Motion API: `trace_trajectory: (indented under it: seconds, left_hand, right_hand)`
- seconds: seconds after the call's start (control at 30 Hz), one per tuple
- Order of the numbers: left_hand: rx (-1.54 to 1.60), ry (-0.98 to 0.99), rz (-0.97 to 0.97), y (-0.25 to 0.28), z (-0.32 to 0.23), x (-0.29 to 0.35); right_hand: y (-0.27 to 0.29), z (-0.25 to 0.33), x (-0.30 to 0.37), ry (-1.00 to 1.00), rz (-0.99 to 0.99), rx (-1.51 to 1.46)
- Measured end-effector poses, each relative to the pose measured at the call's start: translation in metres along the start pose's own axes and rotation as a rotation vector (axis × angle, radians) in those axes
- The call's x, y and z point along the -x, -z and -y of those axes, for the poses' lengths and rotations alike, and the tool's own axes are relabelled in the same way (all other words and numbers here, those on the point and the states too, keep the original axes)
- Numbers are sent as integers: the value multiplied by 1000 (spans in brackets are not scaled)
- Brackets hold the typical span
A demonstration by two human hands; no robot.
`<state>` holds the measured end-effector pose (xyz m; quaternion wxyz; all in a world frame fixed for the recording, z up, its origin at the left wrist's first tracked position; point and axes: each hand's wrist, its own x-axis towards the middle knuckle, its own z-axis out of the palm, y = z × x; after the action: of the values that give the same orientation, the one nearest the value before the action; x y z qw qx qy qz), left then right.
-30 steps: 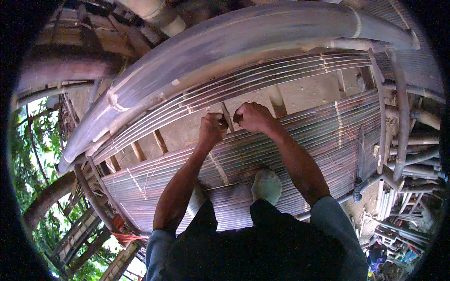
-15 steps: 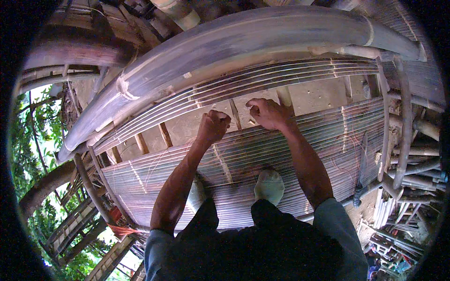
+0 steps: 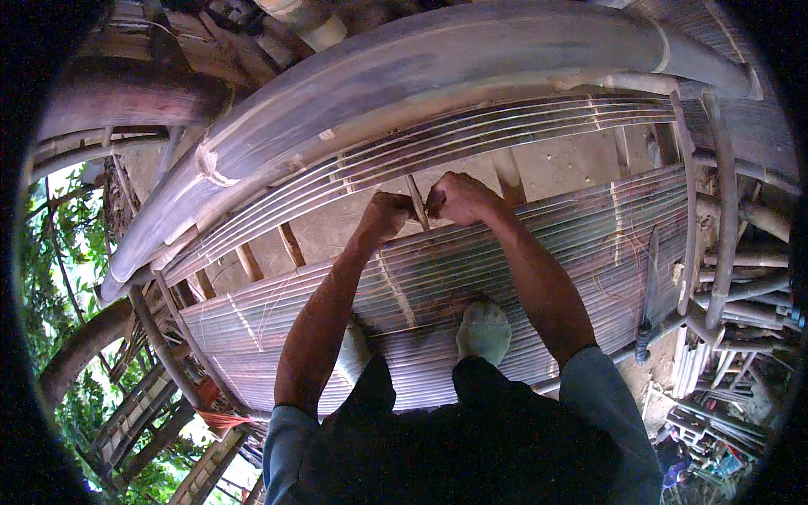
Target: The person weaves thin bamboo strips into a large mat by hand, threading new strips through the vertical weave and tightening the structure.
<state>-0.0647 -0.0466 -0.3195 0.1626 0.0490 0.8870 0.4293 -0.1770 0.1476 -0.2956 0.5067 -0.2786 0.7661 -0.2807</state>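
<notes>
My left hand [image 3: 388, 216] is closed at the far edge of a slatted mat [image 3: 471, 257] of narrow strips, beside an upright stick. What its curled fingers hold, if anything, is too small to make out. Close to it on the right, my right hand [image 3: 459, 199] is also closed, its fingertips turned toward the left hand. Any thin cord between the two cannot be seen. Beyond them is an open gap crossed by short wooden sticks [image 3: 291, 244], then several more pale strips [image 3: 471, 135] running side to side.
A thick bamboo pole [image 3: 438, 63] spans the far side. A long-bladed knife [image 3: 651, 278] lies on the mat's right end. Reddish cords [image 3: 220, 419] hang at the lower left. My pale-covered foot [image 3: 484, 332] stands on the mat. Poles [image 3: 722, 210] frame the right.
My right hand has come left toward the left hand, and its fingers have curled in. The left hand has moved slightly. The knife and mat look the same.
</notes>
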Motion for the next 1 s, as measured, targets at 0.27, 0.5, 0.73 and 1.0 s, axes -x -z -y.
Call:
trace_trajectory:
  seconds: [0.27,0.5,0.73,1.0]
  left_hand:
    - [-154,-7,93,19,-5,9]
    - [297,473,30,63,-48,38]
    - [1077,326,-49,66,-88,55]
    - [1142,234,-94,18,-127,44]
  right_hand:
    - [22,26,30,26,-65,95]
    - [46,14,121,391,53,-977]
    - [47,13,208,817,-130,-967]
    - [98,80,236,1377,525,-703]
